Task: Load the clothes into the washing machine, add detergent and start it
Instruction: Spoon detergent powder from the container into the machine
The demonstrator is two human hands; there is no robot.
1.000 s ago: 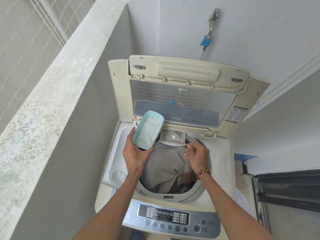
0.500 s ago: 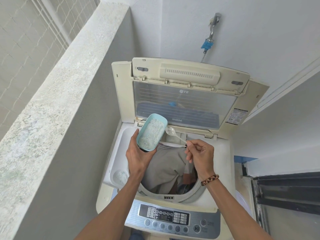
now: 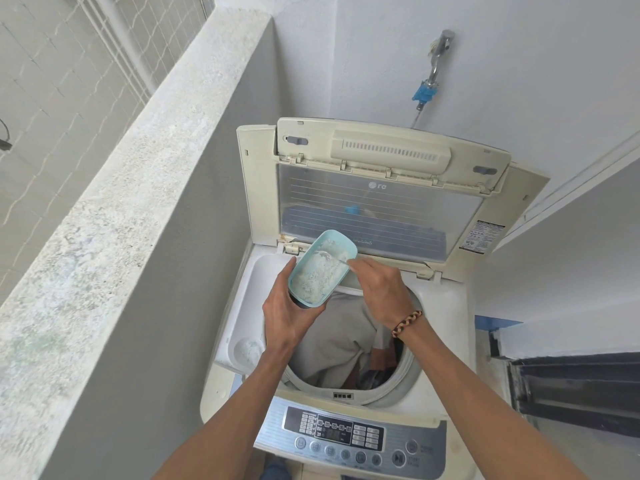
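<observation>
the left hand (image 3: 289, 315) wraps closed around a teal detergent tub (image 3: 320, 268) held above the drum's far-left rim. the right hand (image 3: 379, 292) pinches a clear spoon (image 3: 341, 260) dug into the powder. lift a level scoop, keeping the tub tilted over the open washing machine (image 3: 440, 341) so spills land on the clothes (image 3: 337, 344).
</observation>
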